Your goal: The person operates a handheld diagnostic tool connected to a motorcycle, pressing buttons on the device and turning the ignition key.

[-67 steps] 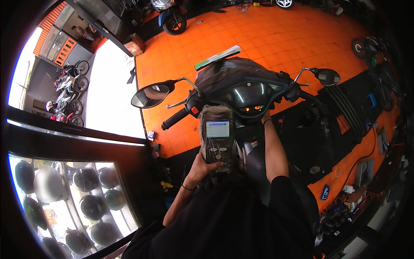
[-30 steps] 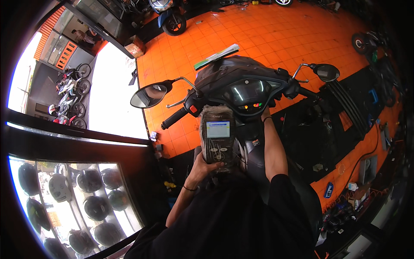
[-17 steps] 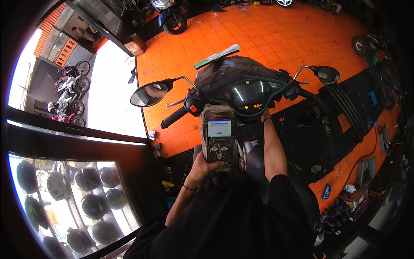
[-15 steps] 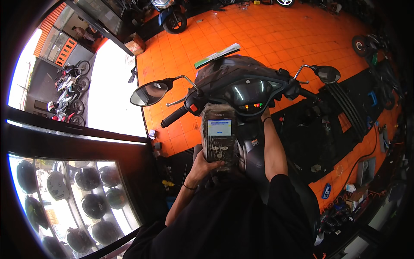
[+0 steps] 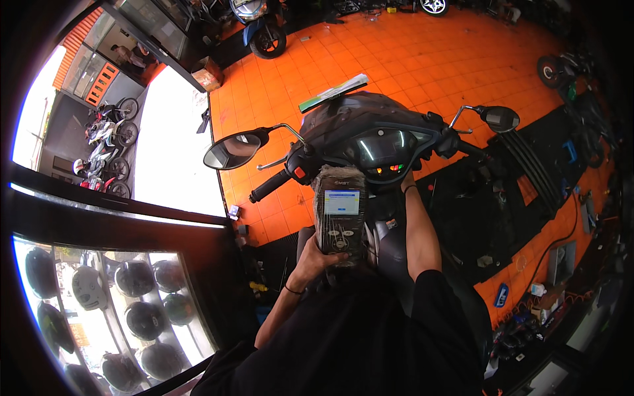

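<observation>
My left hand point(image 5: 313, 263) grips the lower end of a dark handheld diagnostic scanner point(image 5: 341, 228) wrapped in clear plastic. Its screen is lit, and my thumb lies across the casing near the round buttons. Beyond it stands a dark scooter point(image 5: 360, 105) with a few lights glowing on its instrument panel point(image 5: 382, 146). My right arm stretches forward to the scooter's front, just under the right side of the panel. There my right hand point(image 5: 407, 178) is mostly hidden behind the bodywork, so its fingers and anything in them cannot be seen.
Mirrors point(image 5: 232, 150) and handlebar grips point(image 5: 271, 186) stick out on both sides. A booklet point(image 5: 333, 92) rests on the scooter's front. Black mats point(image 5: 462, 224) cover part of the orange tiled floor point(image 5: 370, 49). Helmets point(image 5: 144, 320) fill a glass case at left; a blue bottle point(image 5: 501, 295) is at right.
The scanner has shifted slightly right and down in the picture, and my left thumb sits a little lower on it. My right hand stays beneath the panel.
</observation>
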Action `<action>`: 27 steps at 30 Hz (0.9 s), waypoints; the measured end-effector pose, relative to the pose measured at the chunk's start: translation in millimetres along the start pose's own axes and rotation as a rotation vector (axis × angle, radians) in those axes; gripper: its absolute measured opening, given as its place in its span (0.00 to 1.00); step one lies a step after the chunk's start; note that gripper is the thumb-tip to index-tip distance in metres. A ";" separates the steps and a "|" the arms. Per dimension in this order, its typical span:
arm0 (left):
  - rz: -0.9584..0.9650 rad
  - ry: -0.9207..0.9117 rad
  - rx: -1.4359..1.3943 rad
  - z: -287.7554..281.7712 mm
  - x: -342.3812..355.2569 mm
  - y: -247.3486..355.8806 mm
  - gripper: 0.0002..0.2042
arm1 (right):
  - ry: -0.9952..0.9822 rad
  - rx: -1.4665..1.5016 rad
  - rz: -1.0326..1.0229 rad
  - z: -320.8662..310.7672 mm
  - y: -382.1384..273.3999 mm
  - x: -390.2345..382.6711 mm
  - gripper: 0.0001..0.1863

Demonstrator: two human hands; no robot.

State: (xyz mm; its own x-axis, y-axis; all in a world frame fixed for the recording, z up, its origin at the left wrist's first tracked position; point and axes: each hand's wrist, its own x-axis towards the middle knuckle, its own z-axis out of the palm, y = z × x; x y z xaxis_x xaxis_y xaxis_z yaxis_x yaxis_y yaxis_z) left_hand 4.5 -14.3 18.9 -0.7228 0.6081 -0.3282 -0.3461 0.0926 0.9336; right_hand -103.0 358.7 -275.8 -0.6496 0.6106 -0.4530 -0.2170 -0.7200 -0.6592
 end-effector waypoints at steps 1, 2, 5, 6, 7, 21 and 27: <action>0.000 0.004 -0.002 0.4 0.1 0.8 0.29 | 0.002 0.004 0.006 -0.2 0.8 0.7 0.20; -0.001 0.009 -0.005 1.0 -0.1 2.3 0.29 | 0.002 0.011 0.010 -0.6 1.9 1.2 0.20; -0.022 0.033 -0.006 0.2 -1.2 1.7 0.29 | 0.005 0.033 0.031 -0.1 5.6 3.1 0.20; -0.033 0.043 -0.006 -0.7 -2.3 0.9 0.30 | 0.008 0.036 0.033 -0.5 7.0 4.0 0.20; -0.038 0.018 0.003 -1.8 -2.5 1.9 0.30 | 0.009 0.049 0.041 -0.7 7.7 5.4 0.20; -0.003 -0.104 -0.099 -30.9 1.8 -27.8 0.32 | 0.193 -0.449 -0.118 -13.1 4.1 -213.5 0.08; -0.025 -0.165 -0.043 -19.8 8.3 -14.7 0.32 | -0.357 -0.446 0.063 27.5 -43.2 -353.3 0.19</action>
State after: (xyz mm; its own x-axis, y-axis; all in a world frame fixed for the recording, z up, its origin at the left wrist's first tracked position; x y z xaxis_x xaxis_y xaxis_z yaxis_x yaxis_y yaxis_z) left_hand -8.3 -26.3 -0.4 -0.6072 0.7273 -0.3198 -0.3902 0.0777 0.9174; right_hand 115.8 165.1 -70.9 -0.8737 0.3663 -0.3200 0.1081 -0.4954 -0.8619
